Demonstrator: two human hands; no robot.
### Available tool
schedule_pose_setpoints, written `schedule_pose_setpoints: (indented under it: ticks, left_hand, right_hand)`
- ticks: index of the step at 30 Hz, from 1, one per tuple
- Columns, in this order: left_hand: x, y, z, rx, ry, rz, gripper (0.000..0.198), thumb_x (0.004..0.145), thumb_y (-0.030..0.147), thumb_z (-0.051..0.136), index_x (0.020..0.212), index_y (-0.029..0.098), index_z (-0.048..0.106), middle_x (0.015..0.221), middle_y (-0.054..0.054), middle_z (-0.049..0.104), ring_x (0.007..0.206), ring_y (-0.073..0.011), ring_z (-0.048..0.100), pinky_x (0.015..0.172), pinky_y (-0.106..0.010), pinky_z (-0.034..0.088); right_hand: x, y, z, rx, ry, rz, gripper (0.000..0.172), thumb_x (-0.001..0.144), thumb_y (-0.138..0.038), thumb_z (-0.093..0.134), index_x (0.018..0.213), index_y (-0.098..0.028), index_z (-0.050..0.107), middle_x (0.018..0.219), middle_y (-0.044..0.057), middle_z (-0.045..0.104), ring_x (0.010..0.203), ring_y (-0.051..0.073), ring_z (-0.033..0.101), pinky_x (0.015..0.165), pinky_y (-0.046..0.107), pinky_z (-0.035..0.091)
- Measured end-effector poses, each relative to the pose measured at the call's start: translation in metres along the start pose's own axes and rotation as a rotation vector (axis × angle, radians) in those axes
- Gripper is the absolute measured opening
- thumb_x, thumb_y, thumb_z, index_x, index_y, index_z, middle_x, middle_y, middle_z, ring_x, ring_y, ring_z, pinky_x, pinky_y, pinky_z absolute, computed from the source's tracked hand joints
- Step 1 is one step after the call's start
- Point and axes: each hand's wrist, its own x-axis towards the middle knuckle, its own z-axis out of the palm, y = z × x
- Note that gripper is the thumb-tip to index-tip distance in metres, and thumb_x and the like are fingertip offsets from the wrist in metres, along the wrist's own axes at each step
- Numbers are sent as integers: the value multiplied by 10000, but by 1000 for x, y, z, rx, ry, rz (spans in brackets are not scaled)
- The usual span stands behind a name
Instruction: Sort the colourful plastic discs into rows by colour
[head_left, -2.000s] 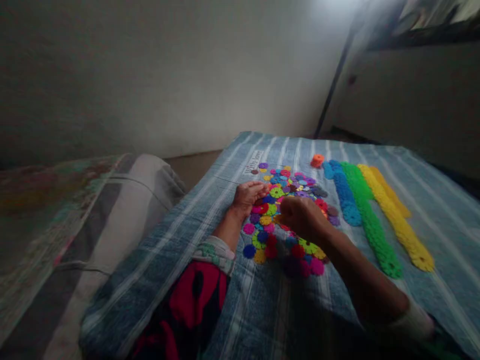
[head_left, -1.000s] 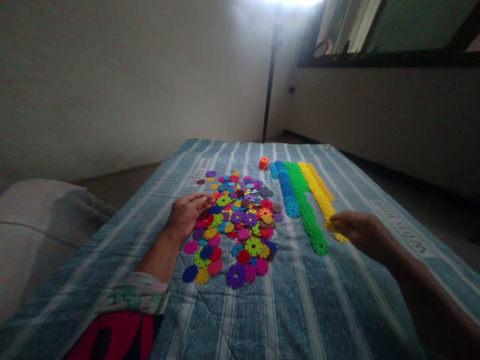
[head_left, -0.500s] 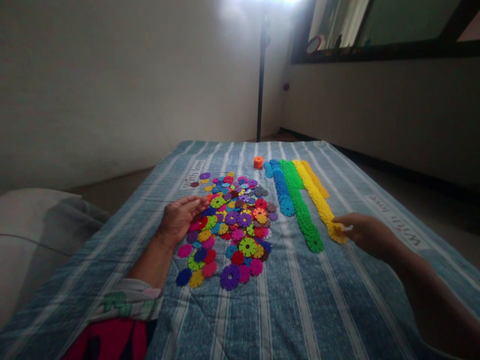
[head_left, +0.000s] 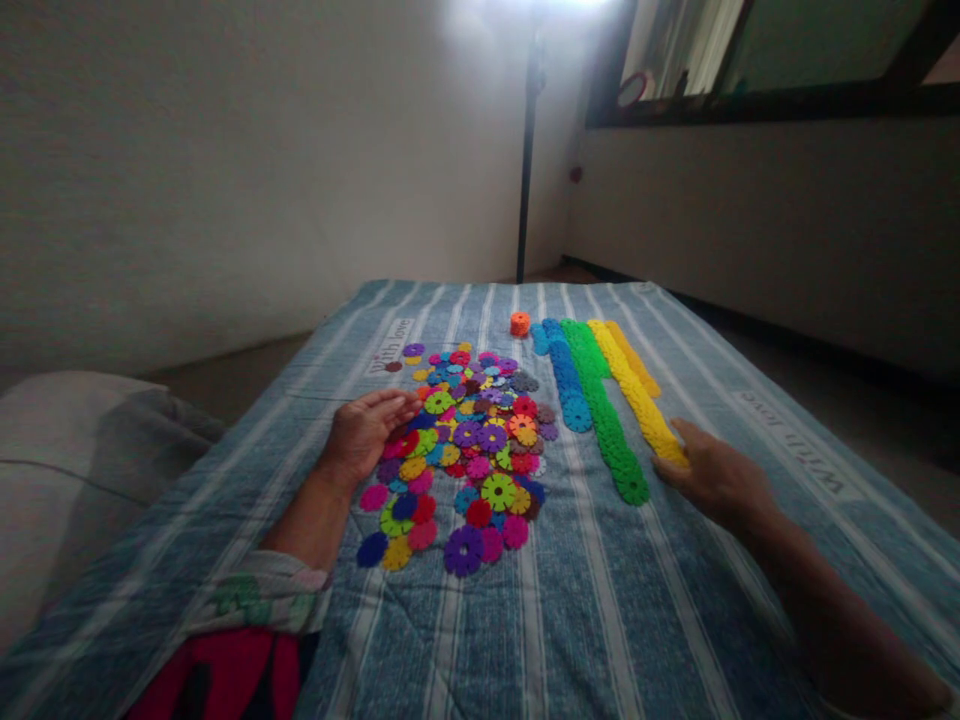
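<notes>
Flat notched plastic discs in many colours lie in a loose pile [head_left: 480, 435] on the cloth. My left hand [head_left: 364, 432] is at the pile's left edge, fingers pressed together; what they hold, if anything, I cannot make out. To the right run overlapping rows of discs: a blue row [head_left: 568, 380], a green row [head_left: 609, 430], a yellow row [head_left: 637, 395] and a shorter orange-yellow row [head_left: 636, 362]. At the near end of the yellow row is my right hand [head_left: 716, 470], its thumb and fingers apart on either side of that end, touching it.
A small stack of orange discs [head_left: 520, 324] stands beyond the pile, near a few light blue discs [head_left: 539, 338]. The striped blue cloth [head_left: 480, 640] covers the surface. A lamp stand [head_left: 527, 170] rises behind it; pale fabric [head_left: 67, 470] lies at the left.
My right hand has shifted from the right side of the yellow row's near end to straddle it, and that end now sits slightly farther away. My left hand has stayed in place.
</notes>
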Motion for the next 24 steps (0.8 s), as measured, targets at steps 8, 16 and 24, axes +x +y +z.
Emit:
schedule_pose_setpoints:
  ticks: [8, 16, 24]
  left_hand:
    - [3, -4, -4, -42, -24, 2, 125, 622, 104, 678, 747, 102, 678, 775, -71, 733, 741, -152, 700, 701, -230, 561]
    - [0, -8, -5, -53, -20, 14, 120, 622, 119, 701, 736, 113, 661, 754, -70, 730, 734, -158, 698, 716, -260, 547]
    - [-2, -12, -5, -31, -22, 7, 142, 610, 155, 725, 731, 117, 661, 741, -63, 724, 718, -157, 694, 709, -258, 528]
  right_hand:
    - [2, 0, 4, -10, 8, -15, 385, 894, -393, 433, 1227, -215, 508, 993, 100, 684, 851, 249, 655, 614, 312, 416]
    - [0, 10, 14, 44, 37, -25, 439, 885, -469, 408, 1208, -205, 547, 918, 107, 677, 787, 278, 650, 608, 359, 450]
    - [-15, -38, -1, 40, 316, -198, 375, 917, -418, 391, 1106, -195, 627, 1066, 142, 656, 953, 309, 610, 763, 429, 498]
